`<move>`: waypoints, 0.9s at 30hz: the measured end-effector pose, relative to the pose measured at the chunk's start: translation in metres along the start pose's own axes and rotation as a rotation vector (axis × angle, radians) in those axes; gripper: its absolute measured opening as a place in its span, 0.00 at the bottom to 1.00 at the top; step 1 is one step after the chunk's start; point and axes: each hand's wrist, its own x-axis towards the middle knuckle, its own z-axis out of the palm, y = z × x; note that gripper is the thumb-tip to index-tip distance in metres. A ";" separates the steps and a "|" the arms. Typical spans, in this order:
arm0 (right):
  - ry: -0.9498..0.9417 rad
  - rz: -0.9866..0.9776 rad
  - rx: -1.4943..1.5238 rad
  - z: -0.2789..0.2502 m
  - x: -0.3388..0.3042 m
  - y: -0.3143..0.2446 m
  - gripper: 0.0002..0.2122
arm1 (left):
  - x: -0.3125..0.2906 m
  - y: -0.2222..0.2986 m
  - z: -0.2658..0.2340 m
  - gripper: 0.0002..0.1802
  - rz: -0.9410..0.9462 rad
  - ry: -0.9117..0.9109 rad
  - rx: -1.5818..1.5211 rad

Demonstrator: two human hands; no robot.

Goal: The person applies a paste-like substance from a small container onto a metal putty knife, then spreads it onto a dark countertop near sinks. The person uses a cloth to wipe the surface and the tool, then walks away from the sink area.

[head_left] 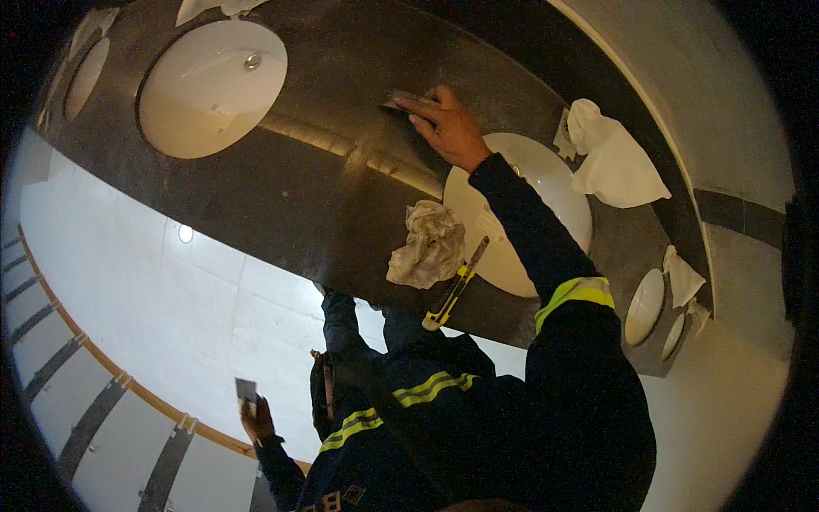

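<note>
My right hand (450,130) reaches over the dark countertop (341,230), its fingers pressed on a thin flat scraper-like piece (397,101) that lies low against the surface. Down at the left, well away from the counter, my left hand (258,421) grips a small grey rectangular plate (246,390); its exact kind is not clear. Beneath my right forearm is a white oval basin (478,200). A crumpled, stained white cloth or sheet (426,245) rests beside that basin. Next to it lies a yellow and black utility knife (452,294), near the counter's front edge.
Another white oval basin (213,90) is set in the counter at the left, with a smaller-looking one (87,78) beyond. White cloths (616,158) lie behind the right basin, and more basins (645,307) follow at far right. Behind me stand pale partitions (119,418).
</note>
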 end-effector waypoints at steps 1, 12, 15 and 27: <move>0.037 -0.010 -0.003 0.007 0.000 0.008 0.16 | -0.006 -0.006 -0.002 0.12 -0.114 0.068 -0.118; -0.187 -0.086 -0.261 -0.011 0.018 -0.001 0.14 | -0.016 -0.027 -0.002 0.15 0.114 -0.063 0.380; -0.194 -0.053 -0.265 -0.026 0.030 -0.012 0.14 | -0.003 -0.015 0.012 0.15 -0.075 0.007 0.035; -0.069 -0.064 -0.366 0.014 0.045 -0.013 0.15 | -0.006 -0.032 0.019 0.20 0.020 -0.072 0.413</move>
